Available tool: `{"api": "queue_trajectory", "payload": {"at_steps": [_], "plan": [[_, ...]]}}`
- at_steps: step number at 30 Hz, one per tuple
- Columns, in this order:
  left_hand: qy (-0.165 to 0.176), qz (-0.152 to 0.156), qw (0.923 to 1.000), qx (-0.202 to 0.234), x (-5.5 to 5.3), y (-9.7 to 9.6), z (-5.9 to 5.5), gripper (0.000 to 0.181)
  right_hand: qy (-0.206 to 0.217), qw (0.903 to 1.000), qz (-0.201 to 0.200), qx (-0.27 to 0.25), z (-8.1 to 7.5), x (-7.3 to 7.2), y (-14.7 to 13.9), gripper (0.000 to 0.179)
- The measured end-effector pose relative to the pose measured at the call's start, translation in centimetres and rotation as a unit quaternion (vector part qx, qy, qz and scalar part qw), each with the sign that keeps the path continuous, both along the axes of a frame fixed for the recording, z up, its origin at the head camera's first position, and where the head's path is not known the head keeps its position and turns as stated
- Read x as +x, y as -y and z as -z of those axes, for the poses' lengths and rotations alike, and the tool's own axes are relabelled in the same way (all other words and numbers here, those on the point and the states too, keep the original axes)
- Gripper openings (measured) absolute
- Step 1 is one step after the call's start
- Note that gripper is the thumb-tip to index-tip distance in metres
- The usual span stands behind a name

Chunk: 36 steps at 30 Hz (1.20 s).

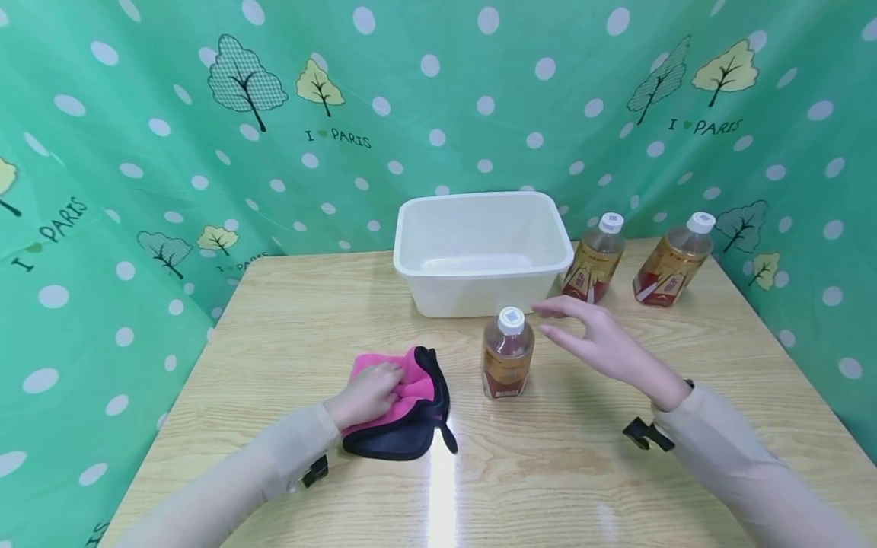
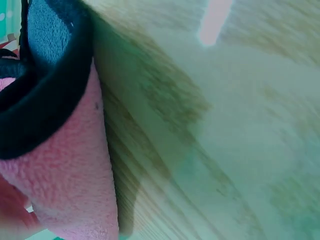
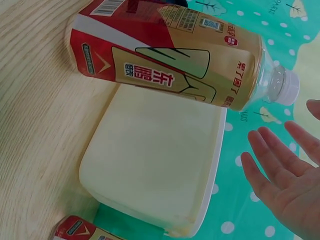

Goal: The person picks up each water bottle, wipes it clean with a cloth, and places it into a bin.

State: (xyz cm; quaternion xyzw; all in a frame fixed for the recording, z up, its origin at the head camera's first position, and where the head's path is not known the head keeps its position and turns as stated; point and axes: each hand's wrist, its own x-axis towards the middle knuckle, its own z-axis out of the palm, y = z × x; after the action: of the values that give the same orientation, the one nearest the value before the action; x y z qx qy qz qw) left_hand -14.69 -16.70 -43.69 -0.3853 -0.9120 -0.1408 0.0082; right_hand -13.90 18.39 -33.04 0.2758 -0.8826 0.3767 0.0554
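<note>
A pink and dark cloth (image 1: 416, 387) with a black edge and a loop lies bunched on the table; my left hand (image 1: 366, 396) grips its pink side with curled fingers. The left wrist view has the cloth's pink pile (image 2: 75, 170) and dark edging close up, and only part of the hand shows there. Right of the cloth, a drink bottle (image 1: 508, 361) with a white cap and a gold and red label stands upright. My right hand (image 1: 599, 339) hovers just right of its cap, fingers spread and apart from the bottle. The right wrist view shows this open hand (image 3: 287, 180) beside the cap.
Behind the bottle stands a white plastic tub (image 1: 479, 297). Two similar bottles are at the back right: one bottle (image 1: 594, 259) close by the tub, another bottle (image 1: 674, 262) farther right. A green dotted curtain (image 1: 384, 175) hangs behind the wooden table (image 1: 294, 304).
</note>
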Motion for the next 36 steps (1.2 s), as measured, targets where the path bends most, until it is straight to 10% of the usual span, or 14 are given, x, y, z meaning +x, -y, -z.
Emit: {"api": "queue_trajectory", "payload": {"at_steps": [23, 36], "plan": [[0.014, -0.026, 0.9878, 0.153, 0.2, 0.1, -1.7, 0.020, 0.041, 0.9970, -0.029, -0.058, 0.0, -0.2, 1.4, 0.037], [0.090, -0.074, 0.9598, 0.255, 0.9, -0.8, -3.3, 0.021, 0.028, 0.9959, -0.035, -0.078, 0.5, -0.6, 2.2, 0.034]]}}
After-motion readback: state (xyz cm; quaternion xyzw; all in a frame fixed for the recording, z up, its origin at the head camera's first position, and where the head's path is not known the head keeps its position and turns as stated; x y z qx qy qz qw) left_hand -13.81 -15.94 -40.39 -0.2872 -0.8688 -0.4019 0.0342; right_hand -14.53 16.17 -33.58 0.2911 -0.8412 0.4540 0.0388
